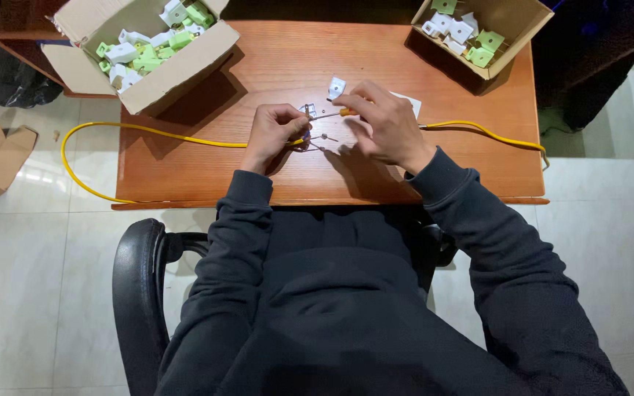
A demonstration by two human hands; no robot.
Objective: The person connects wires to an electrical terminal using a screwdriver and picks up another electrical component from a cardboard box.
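Head view: left hand (277, 132) pinches a small metal plug part (307, 111) joined to a yellow cable (148, 130). Right hand (383, 121) grips an orange-handled screwdriver (329, 114) against it, above the wooden surface (273, 66).

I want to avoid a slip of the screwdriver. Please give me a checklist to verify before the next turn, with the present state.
1. Left hand grips the small metal part: ok.
2. Right hand holds the screwdriver: ok.
3. Tip seated in the screw: cannot tell, too small.
4. Yellow cable lies flat on the wooden table, not tangled: ok.
5. Loose white plug piece is apart from the hands: ok.
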